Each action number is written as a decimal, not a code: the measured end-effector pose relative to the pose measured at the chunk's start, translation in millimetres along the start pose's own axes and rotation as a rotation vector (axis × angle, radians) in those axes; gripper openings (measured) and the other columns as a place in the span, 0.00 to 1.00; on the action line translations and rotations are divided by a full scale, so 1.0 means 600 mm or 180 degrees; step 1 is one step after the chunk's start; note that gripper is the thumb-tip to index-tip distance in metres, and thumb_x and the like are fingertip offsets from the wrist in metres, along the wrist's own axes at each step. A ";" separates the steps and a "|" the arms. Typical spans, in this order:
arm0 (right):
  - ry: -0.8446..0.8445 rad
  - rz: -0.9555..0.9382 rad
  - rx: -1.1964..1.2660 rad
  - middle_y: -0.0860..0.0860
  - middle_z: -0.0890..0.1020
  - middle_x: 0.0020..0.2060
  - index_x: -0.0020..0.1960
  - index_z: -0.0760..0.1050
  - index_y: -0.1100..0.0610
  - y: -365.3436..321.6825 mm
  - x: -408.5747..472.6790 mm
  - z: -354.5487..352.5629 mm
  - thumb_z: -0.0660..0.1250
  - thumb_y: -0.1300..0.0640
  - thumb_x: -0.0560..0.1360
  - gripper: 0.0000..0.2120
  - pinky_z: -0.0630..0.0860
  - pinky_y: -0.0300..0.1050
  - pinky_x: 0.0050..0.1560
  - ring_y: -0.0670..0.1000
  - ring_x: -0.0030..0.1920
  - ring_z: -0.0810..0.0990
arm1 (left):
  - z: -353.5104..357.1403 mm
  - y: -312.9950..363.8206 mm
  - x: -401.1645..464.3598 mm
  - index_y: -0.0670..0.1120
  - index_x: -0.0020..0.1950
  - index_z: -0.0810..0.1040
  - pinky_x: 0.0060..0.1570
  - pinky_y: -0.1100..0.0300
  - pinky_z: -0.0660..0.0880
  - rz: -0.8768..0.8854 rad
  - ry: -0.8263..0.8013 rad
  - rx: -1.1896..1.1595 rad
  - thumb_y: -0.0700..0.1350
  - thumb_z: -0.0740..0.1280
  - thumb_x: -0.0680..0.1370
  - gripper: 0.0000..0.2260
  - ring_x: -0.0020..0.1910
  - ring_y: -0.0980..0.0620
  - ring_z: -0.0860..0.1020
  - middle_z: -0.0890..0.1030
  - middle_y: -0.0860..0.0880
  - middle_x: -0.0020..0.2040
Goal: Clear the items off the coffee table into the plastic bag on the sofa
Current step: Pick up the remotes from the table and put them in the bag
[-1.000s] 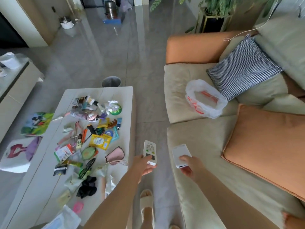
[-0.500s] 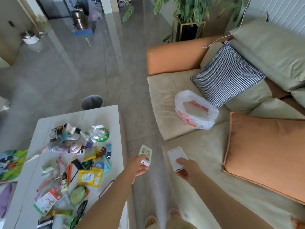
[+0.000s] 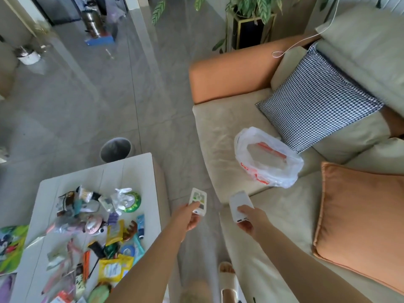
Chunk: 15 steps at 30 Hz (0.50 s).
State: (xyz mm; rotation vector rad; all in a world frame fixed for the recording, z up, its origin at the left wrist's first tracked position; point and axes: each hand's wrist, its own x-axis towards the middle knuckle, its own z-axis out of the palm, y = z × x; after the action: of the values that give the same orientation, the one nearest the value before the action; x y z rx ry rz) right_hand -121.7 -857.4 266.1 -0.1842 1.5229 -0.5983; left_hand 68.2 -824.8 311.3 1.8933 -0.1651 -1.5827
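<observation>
A clear plastic bag (image 3: 271, 159) with red print lies open on the beige sofa (image 3: 220, 125). My left hand (image 3: 189, 217) grips a white remote control (image 3: 197, 201) over the gap between table and sofa. My right hand (image 3: 252, 219) holds a white power bank (image 3: 239, 205) above the sofa's front edge, below the bag. The white coffee table (image 3: 135, 171) at lower left carries several small items: snack packets, a yellow packet (image 3: 113, 268), a green tape roll (image 3: 132, 202), a brown hair clip (image 3: 131, 230).
A grey bin (image 3: 115, 149) stands on the floor beyond the table. A checked cushion (image 3: 317, 99) and an orange cushion (image 3: 360, 217) flank the bag. A potted plant (image 3: 249, 25) stands behind the orange armrest (image 3: 229, 73). My slippered foot (image 3: 227, 281) is between table and sofa.
The view has swung toward the sofa and I have stepped forward. Both hands, still holding the remote and power bank, are now nearer the bag.
</observation>
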 end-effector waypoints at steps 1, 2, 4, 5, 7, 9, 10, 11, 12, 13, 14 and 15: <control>-0.0009 0.0015 0.0052 0.56 0.76 0.37 0.47 0.72 0.62 -0.008 0.005 0.007 0.67 0.65 0.73 0.05 0.75 0.37 0.22 0.53 0.34 0.76 | 0.004 0.010 0.006 0.43 0.47 0.76 0.20 0.68 0.71 -0.0007 0.0003 0.0030 0.43 0.68 0.76 0.03 0.28 0.55 0.74 0.79 0.44 0.39; -0.0005 0.0031 0.0109 0.56 0.76 0.37 0.50 0.71 0.62 -0.015 0.009 0.014 0.67 0.65 0.73 0.07 0.75 0.37 0.23 0.53 0.34 0.76 | 0.007 0.019 0.012 0.44 0.45 0.76 0.21 0.68 0.71 -0.0008 -0.0005 0.0083 0.43 0.68 0.77 0.03 0.27 0.55 0.74 0.79 0.45 0.38; 0.0051 0.0066 0.0204 0.56 0.76 0.37 0.53 0.70 0.62 -0.030 0.023 0.028 0.67 0.65 0.73 0.10 0.76 0.38 0.23 0.53 0.35 0.76 | 0.014 0.043 0.031 0.46 0.42 0.75 0.26 0.66 0.72 0.0010 -0.0071 0.0206 0.43 0.67 0.77 0.04 0.28 0.55 0.75 0.79 0.45 0.37; 0.0079 0.0087 0.0269 0.56 0.76 0.38 0.54 0.70 0.62 -0.039 0.031 0.036 0.67 0.65 0.72 0.11 0.76 0.38 0.23 0.53 0.35 0.76 | 0.018 0.056 0.042 0.46 0.41 0.75 0.27 0.66 0.72 0.0044 -0.0121 0.0272 0.43 0.67 0.77 0.05 0.29 0.54 0.75 0.79 0.45 0.37; 0.0099 0.0112 0.0418 0.57 0.76 0.38 0.55 0.70 0.62 -0.056 0.048 0.050 0.67 0.66 0.72 0.12 0.76 0.38 0.23 0.53 0.35 0.76 | 0.027 0.086 0.068 0.46 0.41 0.75 0.25 0.67 0.71 0.0110 -0.0244 0.0409 0.43 0.66 0.78 0.05 0.31 0.53 0.75 0.78 0.45 0.36; 0.0159 0.0116 0.0563 0.57 0.76 0.38 0.56 0.70 0.62 -0.075 0.065 0.064 0.66 0.66 0.73 0.13 0.76 0.38 0.22 0.53 0.36 0.76 | 0.035 0.117 0.098 0.46 0.42 0.76 0.23 0.69 0.70 0.0148 -0.0362 0.0518 0.42 0.66 0.78 0.05 0.32 0.53 0.75 0.78 0.45 0.36; 0.0213 0.0106 0.0645 0.56 0.76 0.38 0.56 0.70 0.62 -0.084 0.072 0.071 0.66 0.66 0.73 0.13 0.76 0.37 0.22 0.53 0.36 0.76 | 0.037 0.132 0.113 0.47 0.42 0.76 0.23 0.68 0.71 0.0145 -0.0423 0.0579 0.42 0.66 0.78 0.05 0.32 0.54 0.75 0.79 0.46 0.36; 0.0254 0.0096 0.0749 0.57 0.76 0.38 0.57 0.69 0.62 -0.095 0.079 0.080 0.65 0.66 0.74 0.13 0.75 0.36 0.22 0.53 0.36 0.76 | 0.039 0.149 0.128 0.47 0.42 0.76 0.25 0.68 0.71 0.0137 -0.0492 0.0668 0.42 0.66 0.77 0.04 0.32 0.54 0.76 0.79 0.46 0.36; 0.0307 0.0087 0.0861 0.57 0.75 0.38 0.58 0.69 0.62 -0.104 0.085 0.089 0.65 0.67 0.74 0.14 0.75 0.36 0.21 0.53 0.35 0.76 | 0.041 0.167 0.143 0.47 0.43 0.77 0.26 0.68 0.71 0.0132 -0.0579 0.0768 0.42 0.66 0.77 0.04 0.32 0.54 0.76 0.79 0.47 0.37; 0.0357 0.0070 0.0969 0.58 0.75 0.39 0.59 0.69 0.63 -0.114 0.091 0.098 0.65 0.67 0.74 0.15 0.74 0.36 0.20 0.54 0.36 0.76 | 0.043 0.182 0.157 0.47 0.44 0.77 0.26 0.68 0.71 0.0129 -0.0678 0.0865 0.42 0.66 0.78 0.03 0.32 0.54 0.76 0.80 0.47 0.37; 0.0428 0.0057 0.1068 0.59 0.75 0.39 0.59 0.69 0.63 -0.123 0.099 0.106 0.66 0.67 0.73 0.15 0.74 0.37 0.20 0.55 0.36 0.76 | 0.046 0.199 0.170 0.47 0.44 0.77 0.26 0.68 0.71 0.0135 -0.0766 0.0946 0.42 0.66 0.77 0.03 0.32 0.54 0.76 0.80 0.47 0.37; 0.0495 0.0057 0.1178 0.59 0.75 0.40 0.59 0.69 0.64 -0.132 0.107 0.115 0.66 0.67 0.73 0.16 0.74 0.37 0.20 0.56 0.36 0.76 | 0.050 0.217 0.183 0.47 0.44 0.77 0.26 0.68 0.71 0.0156 -0.0840 0.1025 0.41 0.66 0.77 0.03 0.31 0.54 0.77 0.80 0.47 0.37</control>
State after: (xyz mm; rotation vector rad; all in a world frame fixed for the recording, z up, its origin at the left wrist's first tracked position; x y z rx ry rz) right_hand -78.9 -972.2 251.5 0.1628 1.5312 -0.8838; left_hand 109.2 -991.6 289.8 1.8862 -0.6079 -1.8556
